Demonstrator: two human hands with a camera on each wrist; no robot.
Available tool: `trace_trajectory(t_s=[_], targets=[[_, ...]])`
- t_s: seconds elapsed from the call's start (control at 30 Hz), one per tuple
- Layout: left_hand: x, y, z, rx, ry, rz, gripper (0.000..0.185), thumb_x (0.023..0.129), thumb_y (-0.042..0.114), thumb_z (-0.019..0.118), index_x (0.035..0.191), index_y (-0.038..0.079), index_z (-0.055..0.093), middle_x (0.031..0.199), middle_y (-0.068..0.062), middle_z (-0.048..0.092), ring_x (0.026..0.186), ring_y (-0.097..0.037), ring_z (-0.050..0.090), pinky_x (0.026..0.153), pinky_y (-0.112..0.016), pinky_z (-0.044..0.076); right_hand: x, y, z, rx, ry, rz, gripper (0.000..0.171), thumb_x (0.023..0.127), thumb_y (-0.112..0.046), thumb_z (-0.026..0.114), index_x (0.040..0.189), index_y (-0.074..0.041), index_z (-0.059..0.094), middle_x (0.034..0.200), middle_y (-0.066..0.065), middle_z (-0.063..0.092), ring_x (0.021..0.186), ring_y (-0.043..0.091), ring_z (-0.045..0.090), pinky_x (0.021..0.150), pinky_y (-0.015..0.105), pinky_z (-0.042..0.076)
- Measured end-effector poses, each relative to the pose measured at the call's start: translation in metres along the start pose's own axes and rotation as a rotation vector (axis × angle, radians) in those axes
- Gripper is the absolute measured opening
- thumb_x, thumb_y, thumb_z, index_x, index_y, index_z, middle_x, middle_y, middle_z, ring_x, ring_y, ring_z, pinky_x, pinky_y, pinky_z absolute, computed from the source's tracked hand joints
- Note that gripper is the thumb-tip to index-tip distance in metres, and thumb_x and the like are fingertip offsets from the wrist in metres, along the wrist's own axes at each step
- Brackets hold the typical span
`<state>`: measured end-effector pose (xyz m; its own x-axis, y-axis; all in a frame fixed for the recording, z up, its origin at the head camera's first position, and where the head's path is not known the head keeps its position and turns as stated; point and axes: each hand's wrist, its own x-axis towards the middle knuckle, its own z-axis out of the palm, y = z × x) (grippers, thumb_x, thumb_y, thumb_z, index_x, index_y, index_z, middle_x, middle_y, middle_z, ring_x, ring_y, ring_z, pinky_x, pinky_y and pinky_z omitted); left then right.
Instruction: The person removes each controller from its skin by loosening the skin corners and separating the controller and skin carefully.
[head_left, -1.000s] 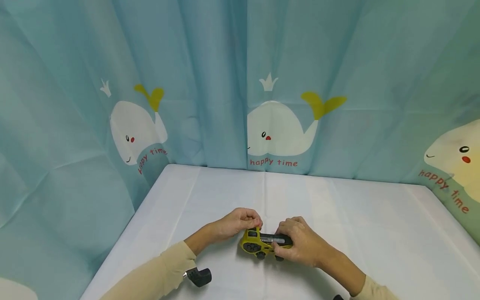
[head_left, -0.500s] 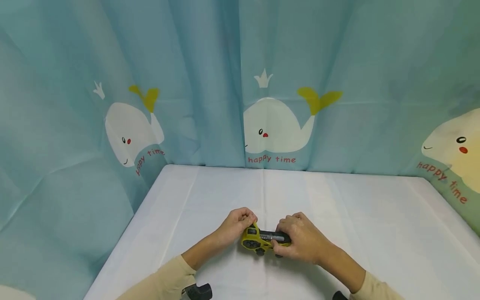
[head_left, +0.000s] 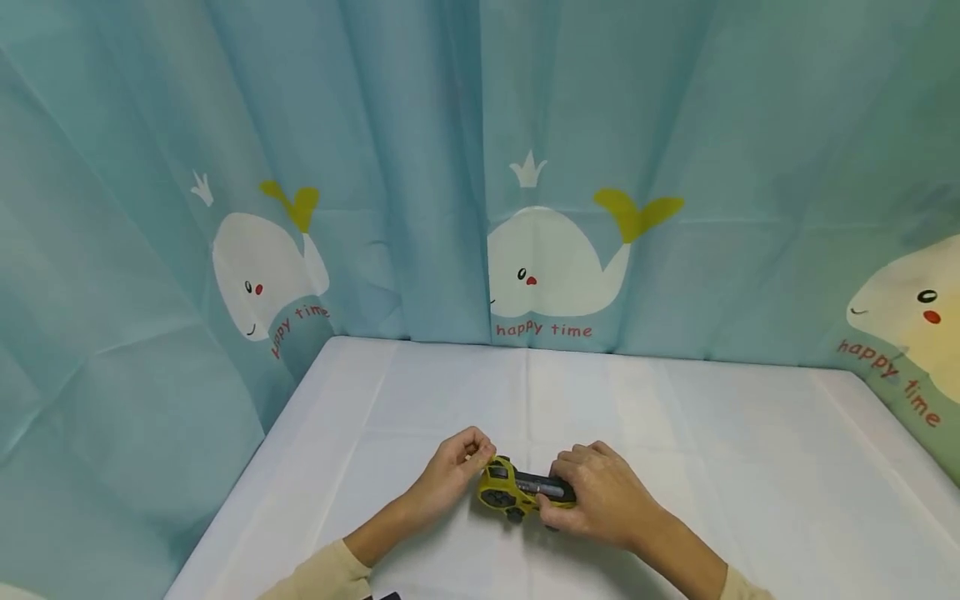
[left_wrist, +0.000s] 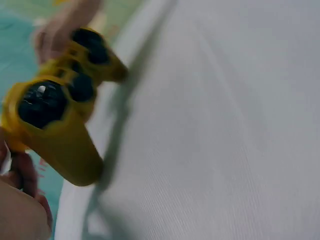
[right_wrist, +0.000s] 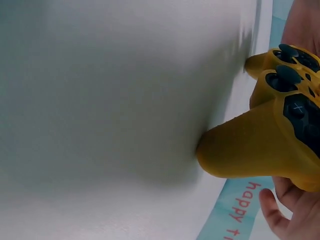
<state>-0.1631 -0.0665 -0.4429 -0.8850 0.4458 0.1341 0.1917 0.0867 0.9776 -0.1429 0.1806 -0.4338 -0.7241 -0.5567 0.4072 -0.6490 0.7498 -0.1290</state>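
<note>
Now left hand point(head_left: 450, 473) slides toward the white table's left edge point(head_left: 274, 443), pinching the yellow rubbery cover point(right_wrist: 245, 147), seemingly half-on, right hand point(head_left: 606, 498) gripping the black gamepad point(right_wrist: 305, 121).

Soft, even light covers the worktop point(head_left: 675, 433) and curtain point(head_left: 420, 125) in our head view, with colours slightly muted. We see diffuse shadows on the near side of the yellow controller point(head_left: 519, 498), so the light seems to come from above and beyond it. Both wrist views look dimmer and greyer to us. In the left one, a soft-edged shadow runs beside the controller, a small glint sits on its dark pad point(left_wrist: 41, 104), and the right grip point(left_wrist: 62, 30) behind it is blurred. In the right one, we get the controller sharper, while a broad, smoky shadow spreads from its handle point(right_wrist: 240, 150).
</note>
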Motion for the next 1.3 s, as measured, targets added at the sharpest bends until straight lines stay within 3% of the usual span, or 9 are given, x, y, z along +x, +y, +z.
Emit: trace_trajectory(t_s=[0.2, 0.37, 0.47, 0.6, 0.87, 0.93, 1.07, 1.17, 1.3], targets=[[0.016, 0.002, -0.001, 0.128, -0.081, 0.019, 0.016, 0.110, 0.020, 0.045, 0.107, 0.005, 0.043, 0.100, -0.005, 0.051, 0.096, -0.018, 0.049, 0.084, -0.033, 0.043, 0.009, 0.013, -0.005, 0.145, -0.056, 0.046, 0.019, 0.079, -0.032, 0.075, 0.070, -0.025, 0.059, 0.063, -0.023, 0.042, 0.056, -0.003, 0.038, 0.066, 0.033, 0.045], [0.019, -0.002, 0.008, 0.190, 0.044, 0.052, 0.022, 0.110, 0.032, 0.045, 0.109, 0.010, 0.041, 0.077, 0.000, 0.042, 0.067, -0.012, 0.039, 0.064, -0.027, 0.036, 0.010, 0.009, 0.002, 0.131, -0.004, 0.054, 0.022, 0.076, -0.032, 0.076, 0.068, -0.026, 0.056, 0.062, -0.023, 0.040, 0.055, -0.002, 0.038, 0.061, 0.029, 0.043], [0.022, -0.004, 0.016, 0.167, 0.158, 0.136, 0.021, 0.111, 0.030, 0.046, 0.107, 0.010, 0.044, 0.074, 0.004, 0.039, 0.064, -0.010, 0.036, 0.062, -0.026, 0.033, 0.012, 0.008, 0.004, 0.115, 0.025, 0.071, 0.023, 0.073, -0.032, 0.076, 0.066, -0.027, 0.055, 0.061, -0.022, 0.040, 0.055, -0.002, 0.038, 0.059, 0.028, 0.041], [0.021, -0.007, 0.019, 0.177, 0.222, 0.270, 0.012, 0.111, 0.019, 0.044, 0.104, 0.011, 0.049, 0.073, 0.007, 0.040, 0.062, -0.008, 0.035, 0.059, -0.025, 0.032, 0.013, 0.007, 0.005, 0.087, 0.030, 0.087, 0.024, 0.073, -0.034, 0.075, 0.066, -0.027, 0.053, 0.061, -0.021, 0.039, 0.055, -0.001, 0.037, 0.058, 0.026, 0.039], [0.015, -0.016, 0.008, 0.470, 0.137, 0.569, 0.011, 0.099, 0.006, 0.057, 0.106, 0.013, 0.053, 0.091, 0.003, 0.048, 0.079, -0.011, 0.044, 0.066, -0.030, 0.043, 0.009, 0.003, 0.003, 0.109, 0.033, 0.067, 0.023, 0.074, -0.033, 0.076, 0.067, -0.025, 0.054, 0.063, -0.021, 0.040, 0.056, -0.002, 0.037, 0.058, 0.027, 0.039], [0.014, -0.015, 0.006, 0.552, 0.096, 0.554, 0.017, 0.097, 0.012, 0.063, 0.111, 0.013, 0.054, 0.100, 0.002, 0.050, 0.087, -0.015, 0.047, 0.072, -0.031, 0.046, 0.010, 0.003, 0.004, 0.133, 0.026, 0.081, 0.024, 0.074, -0.031, 0.076, 0.067, -0.025, 0.054, 0.062, -0.020, 0.040, 0.056, -0.001, 0.038, 0.058, 0.027, 0.039], [0.009, -0.006, 0.002, 0.608, 0.015, 0.413, 0.029, 0.091, 0.025, 0.077, 0.114, 0.012, 0.063, 0.110, 0.006, 0.052, 0.101, -0.018, 0.049, 0.082, -0.034, 0.049, 0.010, 0.004, 0.004, 0.205, -0.025, 0.145, 0.023, 0.075, -0.029, 0.075, 0.066, -0.026, 0.053, 0.061, -0.019, 0.043, 0.054, 0.000, 0.040, 0.053, 0.024, 0.039], [0.008, -0.001, -0.001, 0.606, 0.046, 0.364, 0.032, 0.086, 0.029, 0.084, 0.109, 0.011, 0.072, 0.108, 0.012, 0.057, 0.101, -0.013, 0.053, 0.080, -0.035, 0.051, 0.009, 0.003, 0.003, 0.254, -0.057, 0.185, 0.021, 0.077, -0.028, 0.074, 0.067, -0.025, 0.055, 0.063, -0.018, 0.044, 0.055, 0.001, 0.042, 0.050, 0.024, 0.039], [0.005, 0.002, -0.002, 0.630, 0.113, 0.400, 0.034, 0.080, 0.032, 0.090, 0.104, 0.013, 0.075, 0.102, 0.012, 0.063, 0.090, -0.009, 0.059, 0.069, -0.029, 0.053, 0.010, 0.004, 0.004, 0.274, -0.079, 0.199, 0.020, 0.080, -0.029, 0.071, 0.068, -0.023, 0.056, 0.064, -0.016, 0.045, 0.057, 0.002, 0.042, 0.050, 0.024, 0.039]])
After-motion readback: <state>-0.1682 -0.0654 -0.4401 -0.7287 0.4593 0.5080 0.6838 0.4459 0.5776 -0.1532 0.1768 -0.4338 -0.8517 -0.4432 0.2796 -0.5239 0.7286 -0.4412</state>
